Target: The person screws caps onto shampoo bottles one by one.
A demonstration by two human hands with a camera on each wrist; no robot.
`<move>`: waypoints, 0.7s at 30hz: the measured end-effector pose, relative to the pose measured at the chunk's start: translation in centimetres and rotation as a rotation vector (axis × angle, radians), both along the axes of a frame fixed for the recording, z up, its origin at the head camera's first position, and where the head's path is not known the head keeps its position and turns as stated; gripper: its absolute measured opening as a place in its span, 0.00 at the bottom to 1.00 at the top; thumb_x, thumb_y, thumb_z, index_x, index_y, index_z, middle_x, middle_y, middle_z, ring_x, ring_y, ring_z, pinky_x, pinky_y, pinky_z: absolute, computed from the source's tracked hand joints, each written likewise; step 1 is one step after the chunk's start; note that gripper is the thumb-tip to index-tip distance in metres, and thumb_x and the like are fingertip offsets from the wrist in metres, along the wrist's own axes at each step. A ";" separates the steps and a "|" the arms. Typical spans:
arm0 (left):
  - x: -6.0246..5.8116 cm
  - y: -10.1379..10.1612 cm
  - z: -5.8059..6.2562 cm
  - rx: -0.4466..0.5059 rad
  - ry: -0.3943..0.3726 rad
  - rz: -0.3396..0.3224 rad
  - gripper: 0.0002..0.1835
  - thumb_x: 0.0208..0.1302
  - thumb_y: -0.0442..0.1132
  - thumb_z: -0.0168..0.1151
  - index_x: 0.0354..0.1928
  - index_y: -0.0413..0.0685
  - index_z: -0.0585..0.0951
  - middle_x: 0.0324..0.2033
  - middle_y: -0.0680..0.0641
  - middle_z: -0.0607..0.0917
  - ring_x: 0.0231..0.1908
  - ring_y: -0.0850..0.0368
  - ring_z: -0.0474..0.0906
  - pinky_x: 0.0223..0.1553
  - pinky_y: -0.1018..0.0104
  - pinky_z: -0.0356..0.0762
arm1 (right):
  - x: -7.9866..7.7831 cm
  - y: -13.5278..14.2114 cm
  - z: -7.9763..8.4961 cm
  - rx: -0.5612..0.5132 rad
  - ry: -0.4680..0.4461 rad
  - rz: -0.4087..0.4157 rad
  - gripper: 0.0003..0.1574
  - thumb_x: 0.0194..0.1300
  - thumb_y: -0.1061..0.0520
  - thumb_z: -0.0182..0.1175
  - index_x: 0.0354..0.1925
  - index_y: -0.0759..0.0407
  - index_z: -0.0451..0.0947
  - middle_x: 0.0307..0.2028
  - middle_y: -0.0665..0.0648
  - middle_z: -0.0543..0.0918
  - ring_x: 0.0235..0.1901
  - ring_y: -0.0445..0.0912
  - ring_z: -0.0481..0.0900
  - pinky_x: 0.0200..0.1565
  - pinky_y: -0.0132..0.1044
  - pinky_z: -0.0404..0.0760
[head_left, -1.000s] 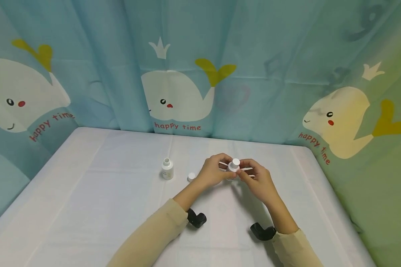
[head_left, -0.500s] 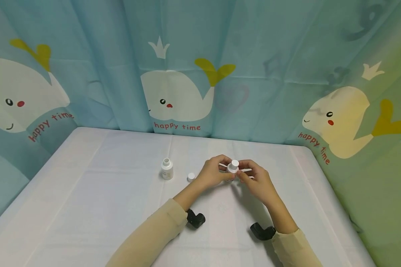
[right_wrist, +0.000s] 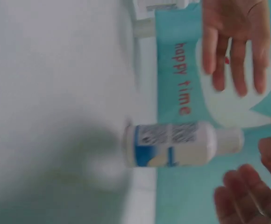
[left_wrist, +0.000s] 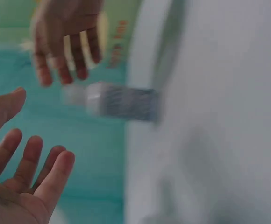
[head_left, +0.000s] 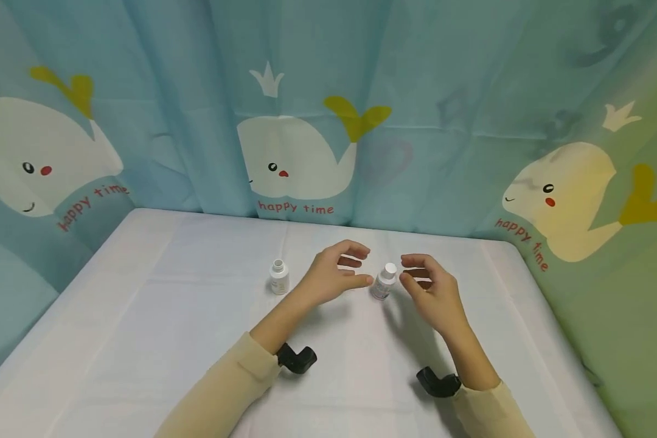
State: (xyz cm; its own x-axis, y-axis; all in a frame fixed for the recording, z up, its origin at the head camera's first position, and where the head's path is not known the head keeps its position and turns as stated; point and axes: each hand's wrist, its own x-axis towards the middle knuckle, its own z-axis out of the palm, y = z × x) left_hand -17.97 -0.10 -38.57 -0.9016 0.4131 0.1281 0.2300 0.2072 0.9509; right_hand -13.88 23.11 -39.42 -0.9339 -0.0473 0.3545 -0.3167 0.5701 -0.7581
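Observation:
A small white bottle (head_left: pixel 382 287) with its white cap (head_left: pixel 390 270) on stands upright on the table between my two hands. My left hand (head_left: pixel 331 275) is left of it, with fingers spread and nothing held. On the other side my right hand (head_left: pixel 431 292) is close to the cap but apart from it, its fingers loosely bent. The right wrist view shows printed codes and a blue patch on the bottle's label (right_wrist: pixel 166 143). Farther left, a second white bottle (head_left: pixel 279 280) stands uncapped. The loose cap seen earlier is hidden by my left arm in the head view.
A white cloth covers the table (head_left: pixel 197 340). Behind it hangs a blue-green curtain (head_left: pixel 438 170) printed with whales. Black wrist mounts (head_left: pixel 298 360) stick out from both sleeves near the table surface.
Both hands have let go of the capped bottle and drawn apart, the left hand to the left and the right hand slightly to the right. The bottle now stands by itself.

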 end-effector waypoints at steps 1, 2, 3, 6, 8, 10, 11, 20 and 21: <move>0.3 -0.9 0.6 0.012 0.030 -0.001 0.26 0.57 0.39 0.75 0.58 0.50 0.78 0.55 0.48 0.81 0.56 0.50 0.80 0.56 0.61 0.79 | 0.2 -0.2 0.3 -0.009 0.042 -0.004 0.16 0.68 0.61 0.64 0.53 0.57 0.79 0.50 0.54 0.85 0.46 0.49 0.85 0.44 0.29 0.81; 0.6 -1.8 1.2 0.022 0.066 -0.004 0.26 0.58 0.40 0.75 0.58 0.50 0.78 0.56 0.47 0.81 0.56 0.50 0.80 0.57 0.61 0.79 | 0.3 -0.4 0.6 -0.021 0.084 0.005 0.16 0.67 0.63 0.64 0.53 0.57 0.80 0.50 0.54 0.85 0.46 0.49 0.85 0.44 0.28 0.81; 0.9 -2.8 1.8 0.023 0.109 -0.005 0.25 0.58 0.39 0.75 0.58 0.50 0.78 0.56 0.48 0.81 0.56 0.50 0.79 0.56 0.61 0.79 | 0.6 -0.6 0.9 -0.033 0.123 0.021 0.17 0.66 0.64 0.65 0.52 0.58 0.80 0.50 0.54 0.85 0.45 0.49 0.85 0.44 0.27 0.81; 1.6 -6.1 2.9 0.005 0.233 0.014 0.24 0.58 0.39 0.74 0.57 0.50 0.79 0.55 0.49 0.82 0.54 0.54 0.79 0.55 0.62 0.80 | 1.2 -1.5 1.6 -0.055 0.194 0.121 0.20 0.63 0.68 0.66 0.53 0.58 0.80 0.50 0.55 0.84 0.45 0.50 0.85 0.44 0.27 0.82; 2.0 -8.2 3.3 -0.020 0.293 0.035 0.23 0.59 0.39 0.74 0.56 0.51 0.80 0.54 0.50 0.82 0.53 0.56 0.79 0.55 0.64 0.80 | 1.6 -2.2 1.9 -0.032 0.213 0.199 0.23 0.61 0.69 0.67 0.54 0.57 0.80 0.51 0.54 0.84 0.45 0.50 0.85 0.44 0.30 0.84; 2.1 -10.2 3.3 -0.036 0.306 0.063 0.23 0.59 0.39 0.74 0.56 0.51 0.80 0.54 0.51 0.82 0.53 0.58 0.78 0.55 0.65 0.80 | 1.9 -2.8 2.1 0.018 0.215 0.273 0.26 0.60 0.69 0.68 0.56 0.54 0.79 0.52 0.53 0.83 0.47 0.48 0.84 0.44 0.33 0.85; 2.1 -11.1 3.2 -0.043 0.299 0.078 0.24 0.59 0.39 0.74 0.57 0.52 0.79 0.54 0.52 0.81 0.54 0.58 0.78 0.55 0.65 0.79 | 1.9 -3.2 2.0 0.047 0.214 0.309 0.27 0.60 0.68 0.68 0.57 0.54 0.79 0.53 0.53 0.83 0.47 0.46 0.83 0.44 0.36 0.85; 1.6 -14.9 0.4 -0.073 0.116 0.109 0.30 0.58 0.41 0.75 0.62 0.49 0.76 0.58 0.47 0.79 0.61 0.47 0.74 0.60 0.51 0.76 | 1.7 -7.2 0.9 0.184 0.090 0.467 0.29 0.64 0.57 0.67 0.63 0.49 0.75 0.60 0.46 0.79 0.59 0.42 0.77 0.52 0.44 0.82; 1.5 -14.9 0.1 -0.070 0.105 0.099 0.30 0.58 0.42 0.75 0.62 0.49 0.76 0.59 0.46 0.79 0.62 0.45 0.74 0.61 0.49 0.75 | 1.5 -7.6 0.8 0.203 0.071 0.468 0.30 0.64 0.56 0.68 0.64 0.48 0.75 0.61 0.46 0.78 0.60 0.42 0.76 0.54 0.45 0.81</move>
